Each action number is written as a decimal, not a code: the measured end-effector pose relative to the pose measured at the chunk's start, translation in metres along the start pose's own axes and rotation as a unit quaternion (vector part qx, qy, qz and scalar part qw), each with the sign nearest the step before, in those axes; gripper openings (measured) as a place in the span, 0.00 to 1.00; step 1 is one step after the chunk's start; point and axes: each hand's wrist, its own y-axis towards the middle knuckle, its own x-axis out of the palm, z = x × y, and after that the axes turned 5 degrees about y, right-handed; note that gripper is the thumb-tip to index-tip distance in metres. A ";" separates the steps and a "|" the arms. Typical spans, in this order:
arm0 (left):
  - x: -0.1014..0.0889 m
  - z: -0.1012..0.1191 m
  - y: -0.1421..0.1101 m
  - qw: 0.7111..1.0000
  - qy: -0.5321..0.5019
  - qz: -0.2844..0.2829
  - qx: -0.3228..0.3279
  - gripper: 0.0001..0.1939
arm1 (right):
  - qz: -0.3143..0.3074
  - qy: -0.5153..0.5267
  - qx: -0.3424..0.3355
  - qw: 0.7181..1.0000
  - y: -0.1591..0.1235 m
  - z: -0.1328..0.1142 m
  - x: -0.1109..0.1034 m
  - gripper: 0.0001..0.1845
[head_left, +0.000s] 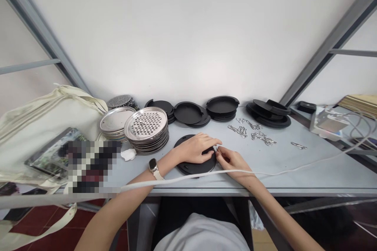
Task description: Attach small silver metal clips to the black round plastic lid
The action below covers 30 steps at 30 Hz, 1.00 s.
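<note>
A round black plastic disc (196, 168) lies on the table close to the front edge. My left hand (198, 149) rests flat across its top, fingers stretched to the right and thumb apart. Against the disc's right edge, my right hand (231, 160) is closed in a pinch. A small pale piece (215, 148) shows between the two hands, too small to name. Behind my right hand lie loose wire clips (263, 138) of shiny metal.
Stacked perforated metal plates (146, 123) and plain metal lids (116, 119) stand left. Black round trays (222, 108) line the wall, with more black parts (268, 113) at right. A white cable (279, 173) crosses in front of my forearms. A cream bag (44, 121) sits far left.
</note>
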 end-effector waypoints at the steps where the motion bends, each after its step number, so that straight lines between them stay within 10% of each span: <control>1: 0.000 0.000 0.000 1.000 -0.003 -0.001 0.003 0.18 | 0.002 0.007 -0.001 1.000 0.000 0.000 0.000 0.15; 15: 0.000 -0.001 0.000 1.000 -0.019 -0.011 -0.001 0.19 | 0.062 0.177 0.025 0.982 0.004 0.011 -0.001 0.21; 30: -0.002 0.003 0.000 1.000 0.008 -0.001 -0.019 0.18 | 0.048 0.026 -0.006 0.999 0.004 -0.003 -0.001 0.18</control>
